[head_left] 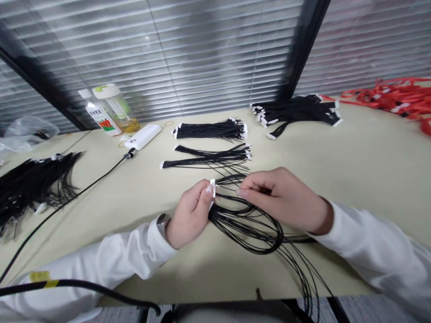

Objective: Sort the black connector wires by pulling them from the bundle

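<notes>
White plastic connector (213,186) is pinched in the left hand (190,213); a thin black wire (229,189) seems pinched by the right hand (286,199). The looped black wire bundle (242,223) trails over the near edge of the desk (336,166). The connector should be steadied, crossing strands kept apart.

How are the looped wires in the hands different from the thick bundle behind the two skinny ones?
The looped wires curve round, but the thick bundle lies almost straight. The left hand and right hand hold the looped wires; no hand touches the thick bundle. Some looped wires trail past the edge of the table; the thick bundle lies wholly on it. Both are black with white end pieces.
</notes>
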{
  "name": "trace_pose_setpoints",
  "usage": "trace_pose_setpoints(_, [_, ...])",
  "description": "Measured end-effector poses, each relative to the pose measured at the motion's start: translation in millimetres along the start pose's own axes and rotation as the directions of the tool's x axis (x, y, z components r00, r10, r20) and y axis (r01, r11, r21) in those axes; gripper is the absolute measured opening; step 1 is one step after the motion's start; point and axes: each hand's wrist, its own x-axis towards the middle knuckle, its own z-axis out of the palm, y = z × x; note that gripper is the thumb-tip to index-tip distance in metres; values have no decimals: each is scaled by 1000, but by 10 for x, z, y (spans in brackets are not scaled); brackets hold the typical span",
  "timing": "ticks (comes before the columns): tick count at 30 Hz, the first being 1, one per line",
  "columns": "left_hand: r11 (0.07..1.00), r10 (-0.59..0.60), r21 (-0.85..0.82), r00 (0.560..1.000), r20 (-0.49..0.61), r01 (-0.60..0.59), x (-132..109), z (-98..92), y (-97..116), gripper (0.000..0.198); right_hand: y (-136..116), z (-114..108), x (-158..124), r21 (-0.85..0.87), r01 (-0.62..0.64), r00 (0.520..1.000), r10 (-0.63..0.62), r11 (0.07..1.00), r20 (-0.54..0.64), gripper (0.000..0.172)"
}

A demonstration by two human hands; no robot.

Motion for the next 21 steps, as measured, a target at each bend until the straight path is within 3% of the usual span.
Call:
trace_pose_setpoints(6, [1000, -1, 27, 1000, 18, 0, -3, 2, 12, 33, 9, 6, -6, -77, 65, 996, -69, 995, -52, 18])
trace_pose_setpoints(9, [1000, -15, 24, 1000, 19, 14, -4, 2, 11, 34, 32, 16, -20, -228, 195, 964, -229, 954, -132, 14])
trace_pose_setpoints(13, [999, -34, 5, 999, 35, 34, 1, 5, 18, 34, 78, 41, -48, -489, 323, 896, -427, 811, -117, 21])
trace_pose_setpoints(16, [999, -29, 16, 998, 50, 28, 5, 2, 33, 34, 98, 68, -49, -577, 343, 881, -466, 741, -75, 27])
trace_pose_setpoints(21, [998, 8, 61, 992, 124, -15, 2, -13, 62, 33, 99, 137, -31, -574, 364, 890, -455, 733, -18, 31])
